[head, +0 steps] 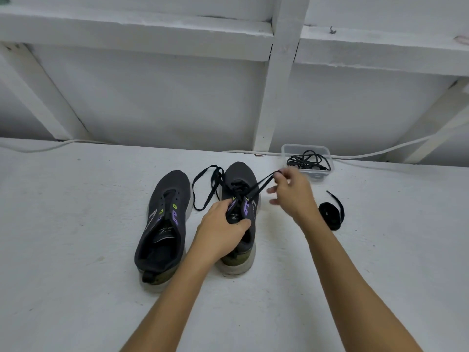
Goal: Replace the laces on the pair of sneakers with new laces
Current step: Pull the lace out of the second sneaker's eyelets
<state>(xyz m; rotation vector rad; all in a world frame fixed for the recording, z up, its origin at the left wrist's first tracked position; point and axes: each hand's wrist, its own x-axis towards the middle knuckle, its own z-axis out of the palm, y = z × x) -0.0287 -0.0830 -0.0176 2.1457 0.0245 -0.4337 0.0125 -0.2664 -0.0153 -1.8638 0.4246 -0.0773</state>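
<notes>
Two dark sneakers stand side by side on a white surface, toes pointing away from the person. The left sneaker has bare eyelets, while the right sneaker carries one black lace partly threaded, its loose end looping between the two shoes. The left hand grips the right sneaker's collar, fingers closed around it. The right hand pinches a raised strand of that lace between thumb and forefinger, other fingers spread. One coiled lace lies to the right, and one clear plastic box behind holds more tangled black laces.
</notes>
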